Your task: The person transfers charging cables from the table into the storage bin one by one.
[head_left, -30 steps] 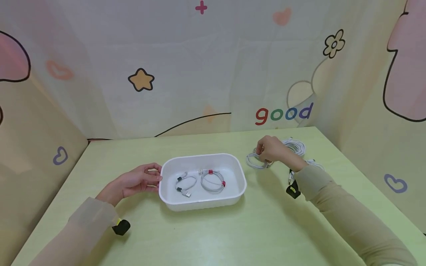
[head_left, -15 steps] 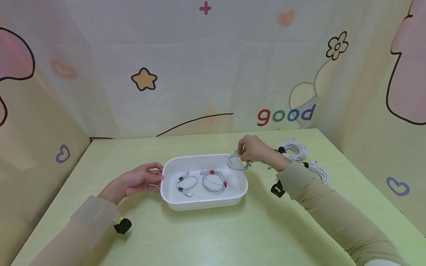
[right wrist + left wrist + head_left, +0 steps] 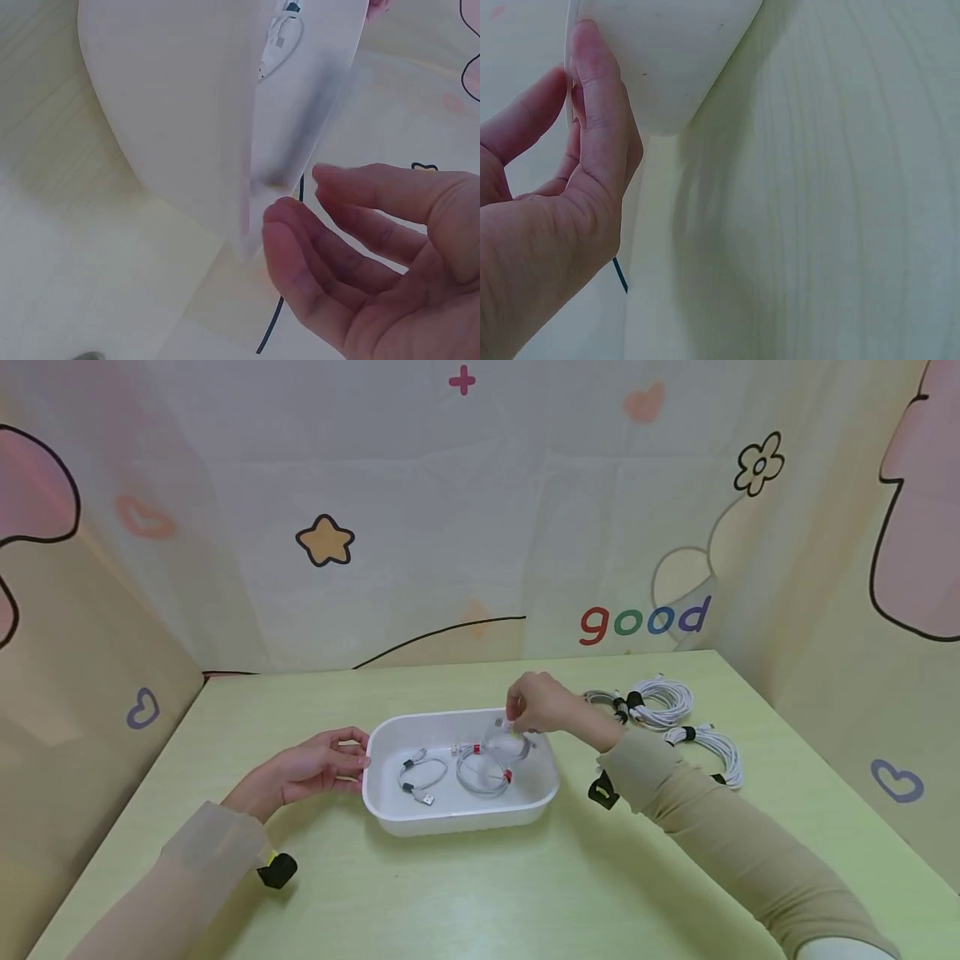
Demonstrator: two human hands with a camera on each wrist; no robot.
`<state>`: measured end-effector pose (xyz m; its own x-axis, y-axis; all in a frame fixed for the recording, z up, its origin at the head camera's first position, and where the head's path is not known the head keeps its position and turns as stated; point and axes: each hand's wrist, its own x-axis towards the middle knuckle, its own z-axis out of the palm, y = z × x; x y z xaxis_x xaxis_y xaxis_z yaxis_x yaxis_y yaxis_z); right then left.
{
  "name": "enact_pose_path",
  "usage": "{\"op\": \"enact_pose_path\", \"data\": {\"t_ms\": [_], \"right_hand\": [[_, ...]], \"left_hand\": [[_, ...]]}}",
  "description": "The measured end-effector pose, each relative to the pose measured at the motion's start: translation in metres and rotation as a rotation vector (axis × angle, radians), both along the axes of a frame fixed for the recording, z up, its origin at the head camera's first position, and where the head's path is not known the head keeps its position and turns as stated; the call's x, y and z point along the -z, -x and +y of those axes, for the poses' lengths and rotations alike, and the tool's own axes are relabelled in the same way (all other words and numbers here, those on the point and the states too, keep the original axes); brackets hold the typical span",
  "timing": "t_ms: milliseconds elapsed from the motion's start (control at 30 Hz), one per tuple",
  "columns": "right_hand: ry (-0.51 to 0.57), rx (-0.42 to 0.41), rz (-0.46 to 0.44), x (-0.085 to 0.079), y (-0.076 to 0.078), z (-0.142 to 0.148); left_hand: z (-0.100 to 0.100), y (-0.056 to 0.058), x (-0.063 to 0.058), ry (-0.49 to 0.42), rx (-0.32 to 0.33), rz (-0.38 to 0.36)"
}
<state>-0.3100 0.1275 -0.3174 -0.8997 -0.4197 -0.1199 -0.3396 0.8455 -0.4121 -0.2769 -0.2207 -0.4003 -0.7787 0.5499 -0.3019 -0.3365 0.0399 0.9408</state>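
A white plastic basin (image 3: 457, 817) sits on the table. My left hand (image 3: 322, 764) pinches its left rim, thumb on one side and fingers on the outer wall. Inside lie a short white USB cable with black ties (image 3: 420, 773) and a coiled white cable with red ties (image 3: 482, 774). Above the basin's right end, my right hand (image 3: 546, 703) hovers, thumb and fingertips apart in the right wrist view. Just below them is a loose coil of pale cable (image 3: 504, 742), a grey blur (image 3: 304, 131) inside the basin in the right wrist view.
At the table's back right lie coiled cables with black ties: a grey one (image 3: 602, 697), a thick white one (image 3: 663, 703) and another white one (image 3: 716, 752). A printed cloth (image 3: 420, 527) hangs behind and at both sides.
My right hand picked up the pale cable coil from the table, carried it left over the basin and has let it go there. My left hand stays at the rim.
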Motion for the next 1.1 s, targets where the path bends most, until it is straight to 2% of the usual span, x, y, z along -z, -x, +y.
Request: {"op": "enact_pose_path", "data": {"t_ms": [133, 333, 433, 533, 633, 767, 933, 1100], "right_hand": [[0.030, 0.034, 0.042, 0.003, 0.007, 0.014], [0.089, 0.223, 0.147, 0.017, 0.030, 0.068], [0.065, 0.325, 0.198, 0.027, 0.039, 0.096], [0.025, 0.396, 0.200, 0.039, 0.045, 0.120], [-0.024, 0.442, 0.157, 0.049, 0.047, 0.137], [-0.083, 0.480, 0.099, 0.056, 0.048, 0.147], [-0.181, 0.512, 0.126, 0.061, 0.051, 0.145], [-0.191, 0.527, 0.106, 0.060, 0.052, 0.139]], "left_hand": [[0.000, 0.000, 0.000, 0.003, 0.000, -0.007], [-0.001, 0.000, 0.000, 0.011, -0.002, -0.010], [-0.001, 0.000, 0.000, 0.007, 0.003, -0.001], [-0.001, 0.000, 0.000, 0.006, 0.005, 0.003], [-0.001, 0.000, 0.000, 0.002, 0.005, 0.004], [-0.001, 0.000, 0.000, 0.001, 0.004, 0.004], [-0.001, -0.002, 0.000, -0.001, 0.003, 0.005], [-0.001, -0.001, 0.001, -0.004, 0.004, 0.005]]}}
